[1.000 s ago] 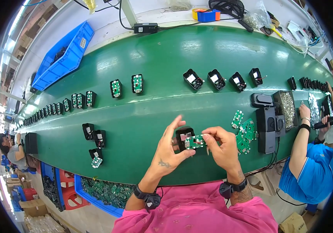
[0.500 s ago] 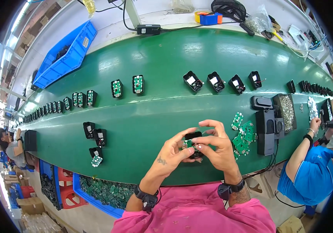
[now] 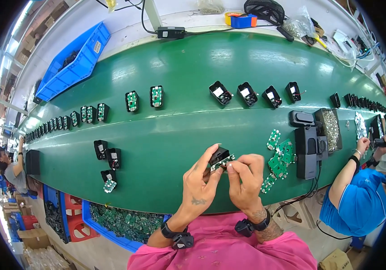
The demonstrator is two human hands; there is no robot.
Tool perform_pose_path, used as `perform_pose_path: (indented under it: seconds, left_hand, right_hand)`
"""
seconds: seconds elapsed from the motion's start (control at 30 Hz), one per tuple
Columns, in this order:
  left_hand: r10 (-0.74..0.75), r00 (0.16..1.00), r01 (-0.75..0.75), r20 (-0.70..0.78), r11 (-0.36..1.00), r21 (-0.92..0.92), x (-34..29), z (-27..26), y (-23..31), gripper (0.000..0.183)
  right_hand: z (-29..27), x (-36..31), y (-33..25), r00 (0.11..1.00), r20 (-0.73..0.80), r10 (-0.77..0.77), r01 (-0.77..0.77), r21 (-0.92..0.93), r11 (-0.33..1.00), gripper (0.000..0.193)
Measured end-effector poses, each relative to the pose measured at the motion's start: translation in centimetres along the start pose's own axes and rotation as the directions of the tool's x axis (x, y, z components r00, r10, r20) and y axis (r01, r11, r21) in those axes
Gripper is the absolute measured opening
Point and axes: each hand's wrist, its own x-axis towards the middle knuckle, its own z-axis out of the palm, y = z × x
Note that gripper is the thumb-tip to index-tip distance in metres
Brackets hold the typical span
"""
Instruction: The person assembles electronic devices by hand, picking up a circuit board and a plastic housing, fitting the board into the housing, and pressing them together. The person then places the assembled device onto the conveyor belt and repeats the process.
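Above the near edge of the green table, my left hand [image 3: 198,186] grips a small black plastic case [image 3: 218,155], tilted, together with a green circuit board [image 3: 216,166] that slants across its opening. My right hand [image 3: 247,181] is closed in a pinch at the board's right end; what sits between its fingertips is too small to make out. Just right of that hand lies a loose pile of green circuit boards [image 3: 281,161]. Left of my hands stand black cases [image 3: 114,158] with parts inside, one with a circuit board [image 3: 109,186] leaning out.
Several open black cases [image 3: 247,94] stand across the table, and board-filled cases [image 3: 156,96] run leftward. A black device [image 3: 307,153] and a box of small metal parts [image 3: 329,130] are at right. Blue bins [image 3: 78,67] stand around. Co-workers sit left and right [image 3: 355,198].
The black case has tipped and the board now slants out of it. My right hand has drawn down and left, its fingers closing into a pinch. More of the board pile shows.
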Motion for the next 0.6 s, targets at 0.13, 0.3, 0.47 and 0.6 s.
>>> perform_pose_path:
  seconds: [0.13, 0.3, 0.47, 0.6]
  left_hand:
    - [0.021, 0.999, -0.016, -0.045, 0.994, 0.110, 0.3, -0.6, 1.3, 0.054]
    - [0.074, 0.993, -0.089, 0.094, 0.983, 0.158, 0.4, -1.6, 2.5, 0.057]
    - [0.039, 0.990, -0.065, 0.134, 0.980, 0.190, 0.5, -2.0, 3.1, 0.059]
    - [0.062, 0.985, -0.101, 0.159, 0.963, 0.249, 0.4, -2.0, 3.1, 0.060]
  right_hand:
    - [-0.8, 1.1, 0.3, 0.975, 0.217, -0.044, 0.007, 0.169, 0.986, 0.008]
    - [-2.1, 3.0, 0.5, 0.931, 0.353, -0.091, -0.014, 0.284, 0.959, 0.008]
    - [-2.6, 3.3, 0.4, 0.908, 0.417, -0.050, -0.089, 0.307, 0.948, 0.009]
    - [-2.5, 3.2, 0.4, 0.912, 0.408, -0.032, -0.102, 0.302, 0.948, 0.009]
